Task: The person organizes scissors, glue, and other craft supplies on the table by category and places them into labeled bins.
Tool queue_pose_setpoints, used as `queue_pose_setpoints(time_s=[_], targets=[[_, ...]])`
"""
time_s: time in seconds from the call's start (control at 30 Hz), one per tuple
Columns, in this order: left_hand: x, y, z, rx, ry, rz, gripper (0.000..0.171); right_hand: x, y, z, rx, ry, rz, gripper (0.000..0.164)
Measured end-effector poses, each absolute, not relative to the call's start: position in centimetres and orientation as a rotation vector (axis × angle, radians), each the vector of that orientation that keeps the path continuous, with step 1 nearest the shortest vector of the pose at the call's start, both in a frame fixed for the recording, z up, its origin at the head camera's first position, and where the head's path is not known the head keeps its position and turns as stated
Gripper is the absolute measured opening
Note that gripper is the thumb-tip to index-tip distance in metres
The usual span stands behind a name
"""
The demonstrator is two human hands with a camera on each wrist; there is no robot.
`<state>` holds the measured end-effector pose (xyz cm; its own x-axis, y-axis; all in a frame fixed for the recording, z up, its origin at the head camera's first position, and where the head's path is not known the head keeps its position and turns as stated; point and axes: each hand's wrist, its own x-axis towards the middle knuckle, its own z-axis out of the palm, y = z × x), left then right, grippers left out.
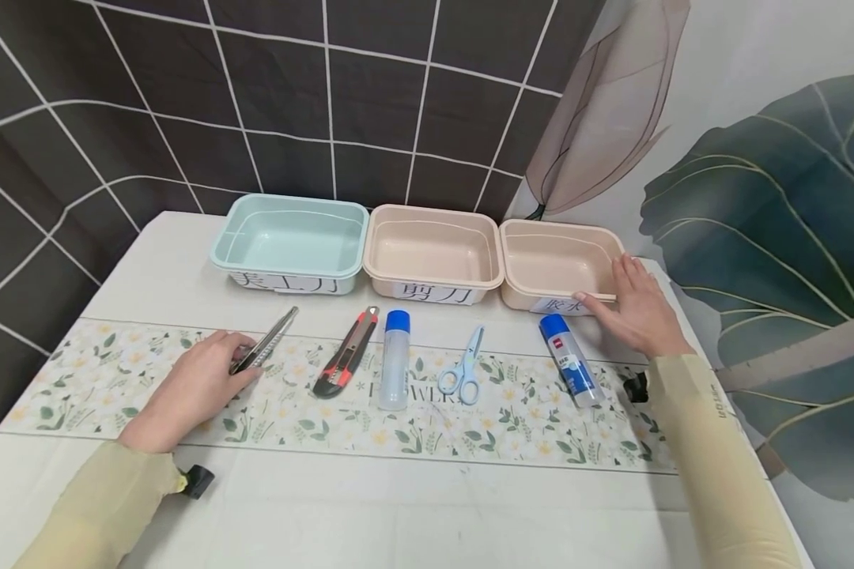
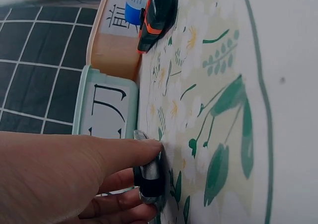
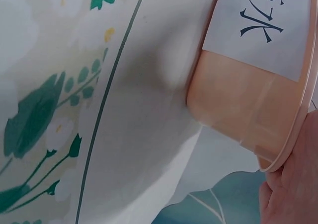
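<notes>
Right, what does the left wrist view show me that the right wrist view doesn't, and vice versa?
Only the left wrist view: the left hand pinching the silver utility knife, plus the red-and-black knife, a blue-capped tube, the light blue bin and the middle peach bin.

Only the right wrist view: the right hand at the rim of the right-hand peach bin, with that bin's white label.

Both: the floral strip and the white tabletop.
</notes>
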<state>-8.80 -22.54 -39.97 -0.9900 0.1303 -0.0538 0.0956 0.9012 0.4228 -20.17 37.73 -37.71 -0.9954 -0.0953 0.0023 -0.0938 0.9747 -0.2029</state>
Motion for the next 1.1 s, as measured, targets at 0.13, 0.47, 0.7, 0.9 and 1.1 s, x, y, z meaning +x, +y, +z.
queue_pose_setpoints(time_s=[0.13,0.47,0.7,0.9,1.1], targets=[[-8.9,-22.5,-40.0,0.152,2.984,0.665,0.041,-20.1,37.8,-37.7,-0.155,3.114,-0.324,0.107],[-8.7,-22.7,-40.0,0.196,3.025,0.688,0.036,-20.1,38.0,-37.9,-0.160,3.114,-0.319,0.106],[-8.7,-23.4,-39.8,0.240,3.046,0.707,0.037,-20.0,37.9,-37.9,-0.172,3.130,-0.307,0.106],[-9.3,-24.1,-38.6,0.359,3.158,0.746,0.033,-20.0,37.9,-37.9,-0.167,3.134,-0.311,0.106],[-11.1,-24.5,-36.0,0.463,3.279,0.756,0.035,-20.0,37.8,-37.8,-0.155,3.131,-0.312,0.106]])
